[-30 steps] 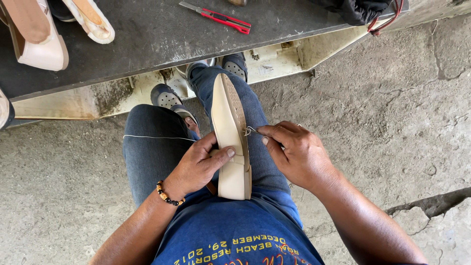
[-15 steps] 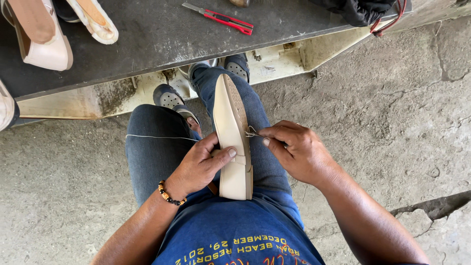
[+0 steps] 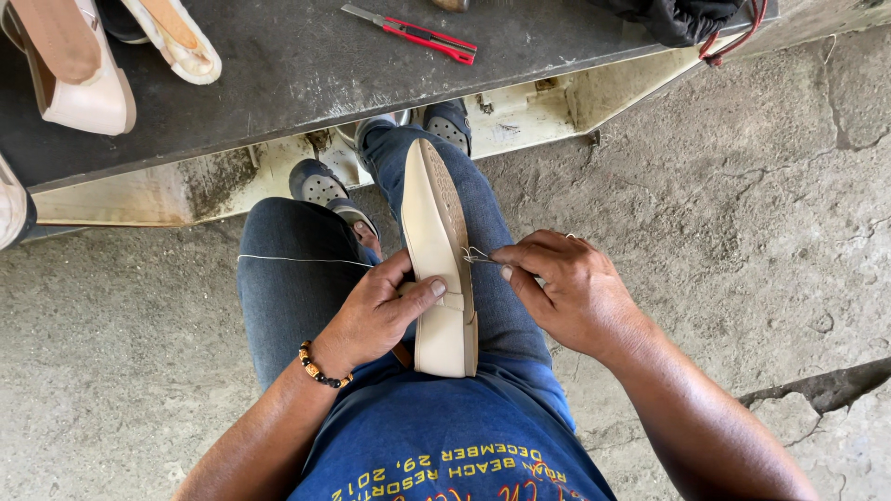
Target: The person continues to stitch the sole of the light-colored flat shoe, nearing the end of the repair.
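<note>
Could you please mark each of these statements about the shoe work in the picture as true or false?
1. The left hand grips the beige shoe that lies along the person's thigh. True.
2. The right hand pinches a small thin metal tool at the shoe's side. True.
3. The red utility knife is in the right hand. False: it lies on the dark workbench, untouched.
4. A beaded bracelet sits on the right wrist. False: it is on the left wrist.
5. A thin thread runs across the left thigh. True.
6. The workbench holds no other shoes. False: pale high-heeled shoes lie at its left end.
</note>
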